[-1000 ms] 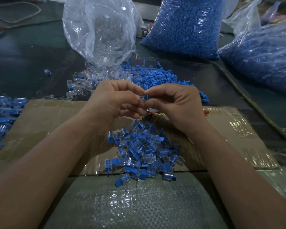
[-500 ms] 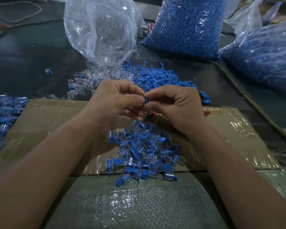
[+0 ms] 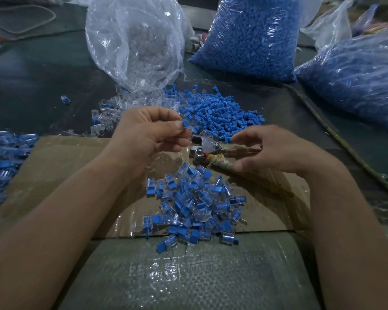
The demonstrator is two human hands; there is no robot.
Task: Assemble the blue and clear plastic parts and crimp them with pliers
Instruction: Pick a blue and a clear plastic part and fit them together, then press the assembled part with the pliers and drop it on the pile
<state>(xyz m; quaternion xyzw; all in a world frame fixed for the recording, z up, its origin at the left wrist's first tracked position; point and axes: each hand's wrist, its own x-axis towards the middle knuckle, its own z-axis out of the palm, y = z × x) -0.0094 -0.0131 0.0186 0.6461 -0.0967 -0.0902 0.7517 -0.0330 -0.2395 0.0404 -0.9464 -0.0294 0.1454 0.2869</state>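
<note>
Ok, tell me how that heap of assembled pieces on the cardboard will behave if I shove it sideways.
The heap of assembled pieces lies loose, so it would probably scatter rather than move as one. The pieces look small and hard, likely light and stiff. The cardboard is glossy with tape, so they may slide easily.

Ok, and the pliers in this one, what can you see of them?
The pliers lie flat on the cardboard, just beyond the pile of assembled pieces. The head is bare bright metal with a pivot bolt and points left; the handles, wrapped in pale worn tape, run right under the right hand. That hand hovers over them, fingers loosely curled; whether it touches is unclear.
</note>
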